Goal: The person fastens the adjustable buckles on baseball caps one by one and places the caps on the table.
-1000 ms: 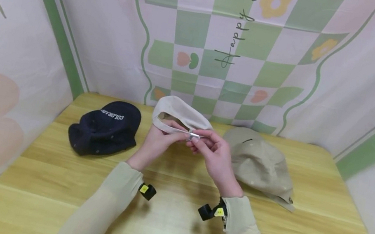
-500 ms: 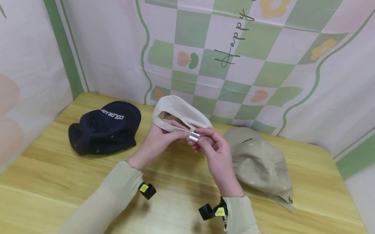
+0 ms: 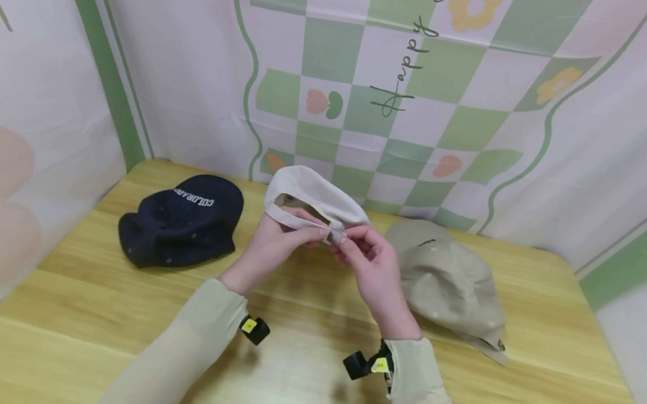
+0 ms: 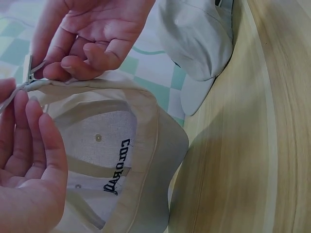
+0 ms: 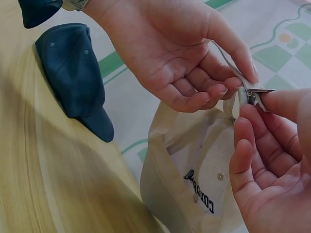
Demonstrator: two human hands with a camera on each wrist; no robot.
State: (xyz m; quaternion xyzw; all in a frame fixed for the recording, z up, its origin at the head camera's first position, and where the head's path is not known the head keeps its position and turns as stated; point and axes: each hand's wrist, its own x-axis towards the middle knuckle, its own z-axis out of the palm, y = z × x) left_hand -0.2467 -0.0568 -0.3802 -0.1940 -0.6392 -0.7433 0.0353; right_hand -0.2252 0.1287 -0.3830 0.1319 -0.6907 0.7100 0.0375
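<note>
Both hands hold an off-white baseball cap (image 3: 315, 190) by its back strap, above the table. The left hand (image 3: 273, 247) pinches the strap on the left of the cap's opening. Opposite it, the right hand (image 3: 379, 270) pinches at the small metal buckle (image 5: 260, 91), its thumb against the buckle's plate. In the left wrist view the buckle (image 4: 27, 68) stands edge-on between the two hands. The strap (image 5: 231, 63) runs from the left fingers into it. Dark lettering (image 4: 118, 165) shows through inside the crown, and the cap's inner side faces the wrist cameras.
A navy cap (image 3: 184, 221) lies on the wooden table (image 3: 291, 384) to the left, and a khaki cap (image 3: 451, 286) lies to the right. A patterned cloth backdrop (image 3: 192, 63) rises behind the table's far edge.
The buckle's shiny silver face, turned to the head camera half a second ago, has tilted out of that view, and cloth shows between the fingertips. The hands and cap have barely moved.
</note>
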